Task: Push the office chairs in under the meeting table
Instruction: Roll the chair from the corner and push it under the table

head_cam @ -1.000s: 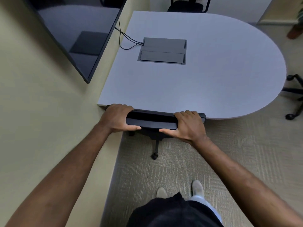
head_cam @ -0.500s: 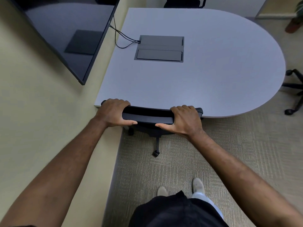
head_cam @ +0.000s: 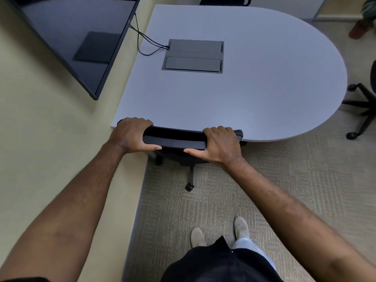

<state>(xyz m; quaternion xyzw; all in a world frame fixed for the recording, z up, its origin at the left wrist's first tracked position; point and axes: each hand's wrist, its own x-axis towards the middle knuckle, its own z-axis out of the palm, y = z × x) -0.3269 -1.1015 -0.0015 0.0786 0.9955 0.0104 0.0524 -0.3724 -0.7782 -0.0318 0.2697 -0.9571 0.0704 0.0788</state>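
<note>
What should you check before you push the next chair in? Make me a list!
1. Both hands holding the chair back: ok. The left hand and right hand each grip one end of its top edge.
2. This chair tucked under the meeting table: ok. Its back meets the table edge; the seat is hidden beneath.
3. Rear caster out of the walkway: not ok. It sticks out onto the carpet.
4. Room beside the wall: cannot tell. The left hand is close to it.
5. Chairs left to do: not ok. The chair on the right stands outside the table.
6. Far chair: cannot tell, mostly cut off.
</note>
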